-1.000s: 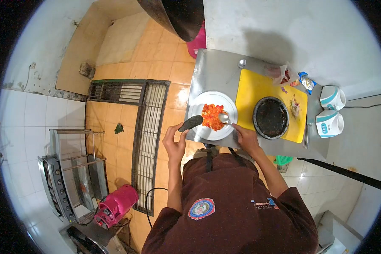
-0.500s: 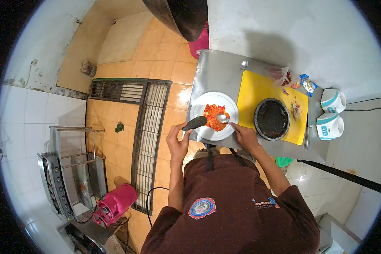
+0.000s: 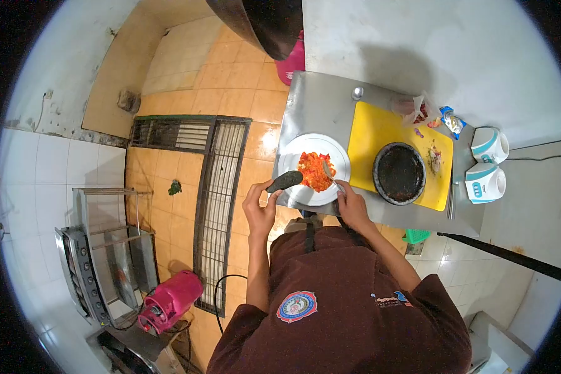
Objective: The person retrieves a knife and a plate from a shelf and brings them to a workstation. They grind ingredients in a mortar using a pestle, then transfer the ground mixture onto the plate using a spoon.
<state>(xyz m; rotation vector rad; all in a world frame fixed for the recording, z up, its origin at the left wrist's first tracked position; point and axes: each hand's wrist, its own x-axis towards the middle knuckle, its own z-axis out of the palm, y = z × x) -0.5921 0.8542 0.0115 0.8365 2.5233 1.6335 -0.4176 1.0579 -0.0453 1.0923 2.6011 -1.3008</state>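
My left hand (image 3: pixel 260 206) is closed around one end of a dark stone pestle (image 3: pixel 285 181), whose other end reaches over the left rim of a white plate (image 3: pixel 293 156). Chopped or crushed red chili mixture (image 3: pixel 315 171) lies heaped in the middle of that plate. Between the fingers of my right hand (image 3: pixel 353 206) is a metal spoon (image 3: pixel 328 169), its bowl tilted on edge at the right side of the red heap. To the right, a round black stone mortar (image 3: pixel 399 174) stands on a yellow cutting board (image 3: pixel 371 128), with dark residue inside.
Scraps (image 3: pixel 435 160) and a plastic bag (image 3: pixel 419 112) lie on the board's right and back parts. A blue packet (image 3: pixel 453 122), another spoon (image 3: pixel 357 93) and two white-and-blue appliances (image 3: pixel 485 184) rest on the metal table (image 3: pixel 318 93). A pink gas cylinder (image 3: pixel 171 301) stands at lower left.
The spoon has turned from bowl facing up to tilted on its edge over the red mixture. My right hand has rotated with it; the left hand and pestle have barely shifted.
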